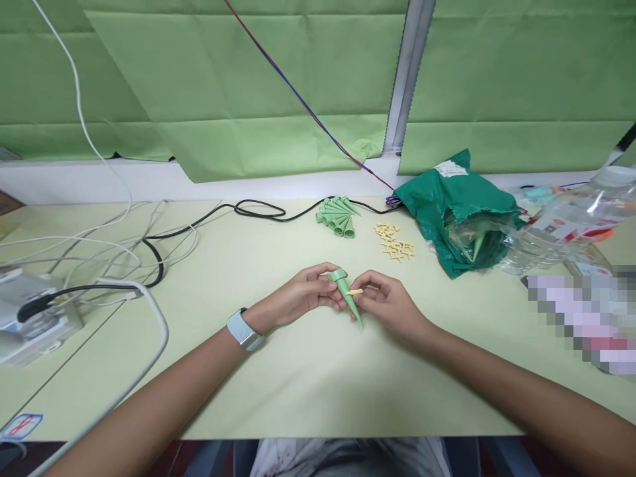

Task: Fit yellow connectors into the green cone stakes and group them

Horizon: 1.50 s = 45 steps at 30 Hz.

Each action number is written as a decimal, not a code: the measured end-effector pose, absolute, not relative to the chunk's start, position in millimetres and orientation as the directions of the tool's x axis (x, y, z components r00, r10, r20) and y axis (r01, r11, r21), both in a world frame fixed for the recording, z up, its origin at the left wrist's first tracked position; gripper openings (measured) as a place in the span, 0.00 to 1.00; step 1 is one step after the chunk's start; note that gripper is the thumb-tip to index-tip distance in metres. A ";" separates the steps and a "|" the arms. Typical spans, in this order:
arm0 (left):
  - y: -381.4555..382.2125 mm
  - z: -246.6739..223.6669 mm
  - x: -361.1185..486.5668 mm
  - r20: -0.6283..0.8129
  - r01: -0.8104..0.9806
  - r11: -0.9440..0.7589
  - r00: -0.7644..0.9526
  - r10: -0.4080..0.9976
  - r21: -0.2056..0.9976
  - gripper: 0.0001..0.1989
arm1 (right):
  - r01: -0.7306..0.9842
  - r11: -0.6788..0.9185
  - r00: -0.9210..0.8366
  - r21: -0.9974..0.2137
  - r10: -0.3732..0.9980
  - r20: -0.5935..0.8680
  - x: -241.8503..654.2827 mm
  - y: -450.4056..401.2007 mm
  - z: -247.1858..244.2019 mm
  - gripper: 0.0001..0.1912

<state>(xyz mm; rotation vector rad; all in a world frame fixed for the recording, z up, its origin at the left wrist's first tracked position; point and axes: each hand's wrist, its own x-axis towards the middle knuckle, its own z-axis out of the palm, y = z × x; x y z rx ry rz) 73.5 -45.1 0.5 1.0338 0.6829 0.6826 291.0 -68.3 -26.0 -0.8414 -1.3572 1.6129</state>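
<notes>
Left hand [303, 295] clenches a green plastic spike [349, 301] upright, tip down, at mid-table, steadying it — right hand [390, 305] pinches one tan peg [354, 291] beside it.
About eight spikes [338, 218] lie stacked at 12 o'clock; a heap of loose pegs [394, 242], too many to count, sits at 1 o'clock.

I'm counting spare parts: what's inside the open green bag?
Through its opening, the green bag shows a clear plastic bag holding at least one green spike. Anything deeper is covered by the green plastic, so the number cannot be told.
</notes>
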 end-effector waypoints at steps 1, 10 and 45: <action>-45.1 -0.3 73.8 -0.167 -0.183 0.337 0.599 0.783 0.924 0.14 | -0.186 -0.069 -0.416 -0.980 0.909 0.015 292.0 -67.6 -25.7 0.11; -48.3 -4.8 74.8 -0.075 -0.149 0.185 0.546 0.834 0.971 0.14 | -0.112 0.009 -0.257 -0.994 0.966 0.038 297.4 -67.7 -16.2 0.10; -50.5 -4.4 76.7 0.043 0.041 -0.076 0.525 0.850 0.996 0.22 | -0.176 0.167 -0.287 -0.970 0.934 0.213 290.1 -84.3 -10.0 0.08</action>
